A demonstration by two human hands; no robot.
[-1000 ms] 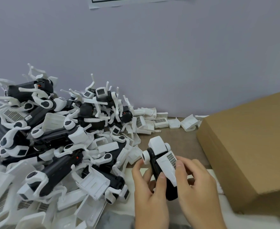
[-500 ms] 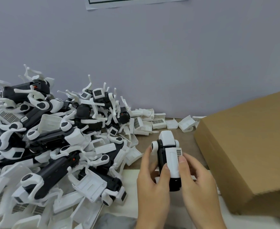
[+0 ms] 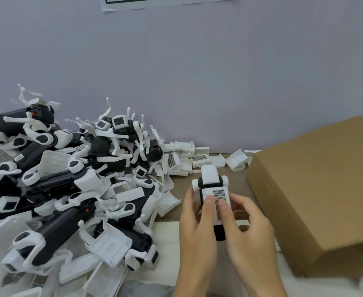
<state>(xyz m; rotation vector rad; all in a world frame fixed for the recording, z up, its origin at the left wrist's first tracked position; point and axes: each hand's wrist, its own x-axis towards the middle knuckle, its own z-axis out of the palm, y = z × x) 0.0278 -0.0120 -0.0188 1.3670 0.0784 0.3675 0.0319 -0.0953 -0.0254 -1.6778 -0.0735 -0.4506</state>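
Shift: device (image 3: pixel 210 179) is swinging square to the camera.
Left hand (image 3: pixel 197 230): grip is clamping the device.
Right hand (image 3: pixel 248 228): grip is clamping it, thumb pressing the labelled cover (image 3: pixel 219 192).

Black-and-white gadget (image 3: pixel 211 183), white grid-patterned cover on top, upright above table.

The gadget (image 3: pixel 210 176) is black in the body with plain white caps, and its white cover (image 3: pixel 219 196) has a dark grid of tiny dots on it. Same deal for the pile (image 3: pixel 54 185): black bodies, white arms, a few orange-red specks, some dotted grid patches, plus all-white loose shells (image 3: pixel 218 160). Wall (image 3: pixel 197 71) is pale lilac-grey, box (image 3: pixel 317 185) plain cardboard brown, table (image 3: pixel 241 186) a duller brown, paper (image 3: pixel 167 3) white with a dark border.
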